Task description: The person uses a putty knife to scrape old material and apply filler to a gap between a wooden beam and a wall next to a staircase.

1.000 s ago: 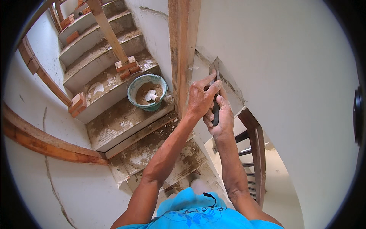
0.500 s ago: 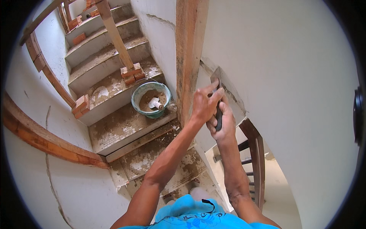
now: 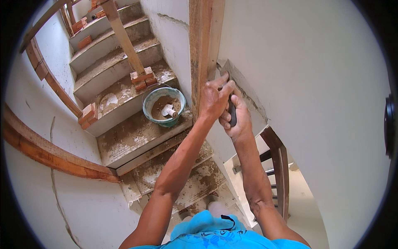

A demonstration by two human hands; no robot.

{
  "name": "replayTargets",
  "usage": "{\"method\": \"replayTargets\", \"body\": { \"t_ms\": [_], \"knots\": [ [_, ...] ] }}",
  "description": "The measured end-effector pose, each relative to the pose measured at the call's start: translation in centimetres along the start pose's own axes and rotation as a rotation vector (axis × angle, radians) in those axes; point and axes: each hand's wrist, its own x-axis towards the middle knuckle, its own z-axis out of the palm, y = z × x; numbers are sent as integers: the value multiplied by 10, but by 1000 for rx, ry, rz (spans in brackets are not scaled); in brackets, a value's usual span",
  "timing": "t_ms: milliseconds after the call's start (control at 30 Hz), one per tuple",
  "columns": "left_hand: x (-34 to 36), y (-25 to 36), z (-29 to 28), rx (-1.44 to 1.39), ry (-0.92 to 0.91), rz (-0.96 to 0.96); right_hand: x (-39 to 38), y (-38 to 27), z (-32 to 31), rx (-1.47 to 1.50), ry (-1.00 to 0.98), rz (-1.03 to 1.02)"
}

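Note:
With my right hand [image 3: 241,117] I grip the black handle of a putty knife [image 3: 233,115], its metal blade lying against the white wall [image 3: 306,70]. My left hand [image 3: 213,99] is closed over the same tool, fingers pressed near the base of the blade and touching my right fingers. The blade tip is at the upper end of a rough grey crack [image 3: 251,99], which slants down and right, close beside a wooden post [image 3: 200,45]. Part of the blade is hidden behind my left fingers.
A green bucket [image 3: 148,113] of brown mix, with a white-smeared tool [image 3: 168,111] in it, stands on a dusty stair step [image 3: 120,143]. A slanted timber prop [image 3: 124,39] rests on bricks [image 3: 143,77]. Below right is a dark stair railing [image 3: 280,166].
Both hands and the putty knife have shifted up and slightly left along the crack, toward the wooden post. My grip looks the same.

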Motion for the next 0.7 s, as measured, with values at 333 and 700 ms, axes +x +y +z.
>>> {"method": "replayTargets", "body": {
  "t_ms": [333, 700],
  "knots": [
    [-6, -11, -5, 19, -5, 14, -9, 17, 9, 0, 33, -66],
    [-19, -5, 2, 29, -23, 71, -28, 12, 7, 11, 74, -96]
  ]
}}
